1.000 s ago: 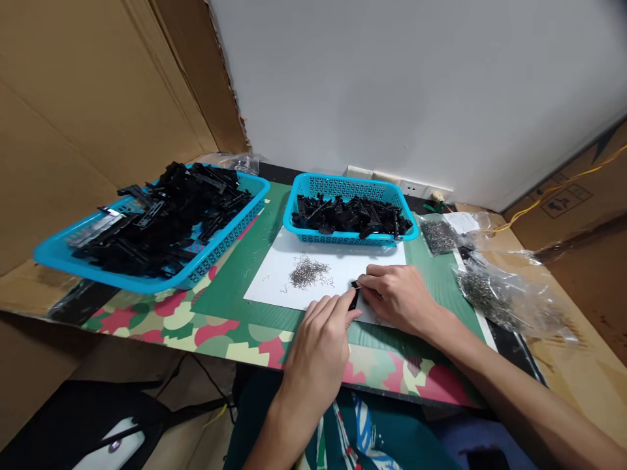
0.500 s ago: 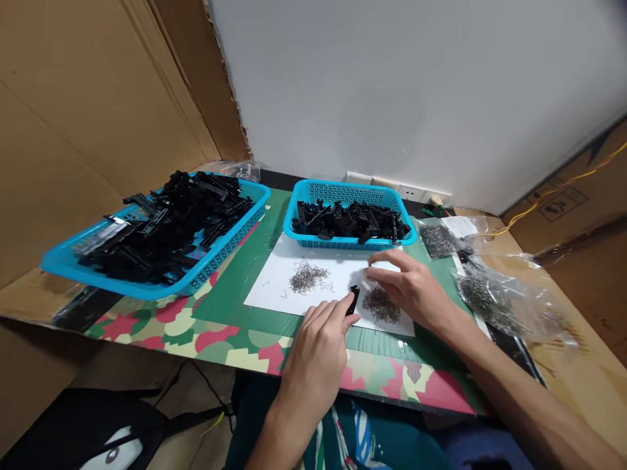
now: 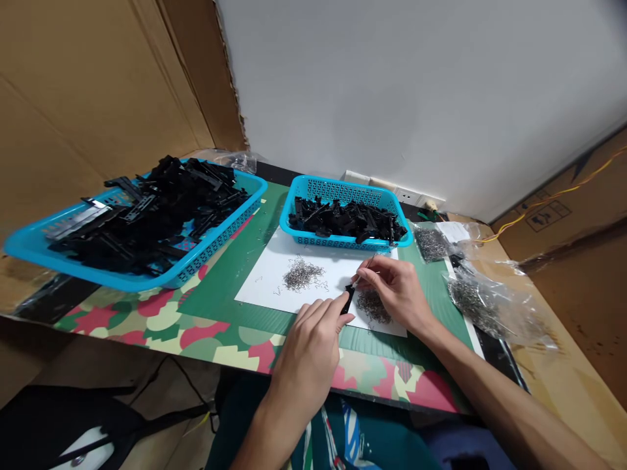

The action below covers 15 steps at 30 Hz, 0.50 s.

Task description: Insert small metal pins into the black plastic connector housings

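Note:
My left hand [image 3: 313, 343] grips a small black plastic part [image 3: 348, 298] between thumb and fingers, just above the near edge of a white paper sheet [image 3: 274, 274]. My right hand [image 3: 396, 287] is pinched on a thin metal wire spring [image 3: 363, 271] whose end touches the top of the black part. Under the right hand lies a pile of metal springs [image 3: 375, 307]. A second spring pile [image 3: 301, 273] rests on the sheet to the left.
A small blue basket [image 3: 343, 190] of black parts stands behind the sheet. A large blue basket [image 3: 186, 264] heaped with black parts is at the left. Plastic bags of springs [image 3: 482, 300] lie at the right. Cardboard walls rise on the left and right.
My right hand reached out over the spring pile, then came back to the black part with a spring pinched in it. My left hand stayed put, holding the part.

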{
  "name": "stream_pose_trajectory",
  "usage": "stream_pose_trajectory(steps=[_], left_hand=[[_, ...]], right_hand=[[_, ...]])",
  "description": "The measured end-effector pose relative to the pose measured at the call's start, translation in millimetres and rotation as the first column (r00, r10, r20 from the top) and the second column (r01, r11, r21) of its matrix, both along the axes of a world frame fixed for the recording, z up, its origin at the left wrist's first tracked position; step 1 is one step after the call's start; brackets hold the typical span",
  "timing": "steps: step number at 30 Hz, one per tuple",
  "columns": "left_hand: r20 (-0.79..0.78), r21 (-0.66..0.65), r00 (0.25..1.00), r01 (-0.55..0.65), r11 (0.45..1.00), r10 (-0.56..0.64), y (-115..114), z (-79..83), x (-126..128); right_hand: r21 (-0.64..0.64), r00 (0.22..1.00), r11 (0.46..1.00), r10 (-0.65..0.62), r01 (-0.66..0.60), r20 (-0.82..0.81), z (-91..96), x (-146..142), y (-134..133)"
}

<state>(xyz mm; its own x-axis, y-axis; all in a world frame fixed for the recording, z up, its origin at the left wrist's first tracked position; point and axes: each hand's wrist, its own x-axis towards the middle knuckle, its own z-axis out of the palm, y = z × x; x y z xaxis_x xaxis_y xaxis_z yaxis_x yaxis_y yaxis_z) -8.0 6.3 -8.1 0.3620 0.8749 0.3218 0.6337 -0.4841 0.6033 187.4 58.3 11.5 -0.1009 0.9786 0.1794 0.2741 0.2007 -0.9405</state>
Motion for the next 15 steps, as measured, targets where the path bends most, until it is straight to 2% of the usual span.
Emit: stream_pose_trajectory(steps=[6,12,15], left_hand=[[0.012,-0.008,1.000,0.003,1.000,-0.003,3,-2.1,0],[0.049,-0.047,0.999,-0.020,0.999,0.022,8,-4.0,-2],[0.063,-0.077,0.998,-0.021,0.997,0.026,10,-3.0,-3]], right_hand=[[-0.005,0.998,1.000,0.007,-0.008,-0.059,-1.7,-3,2],[0.065,0.998,0.998,-0.008,0.004,0.067,-6.5,-3,6],[0.092,0.997,0.996,-0.009,0.002,0.073,-10.5,-4,8]])
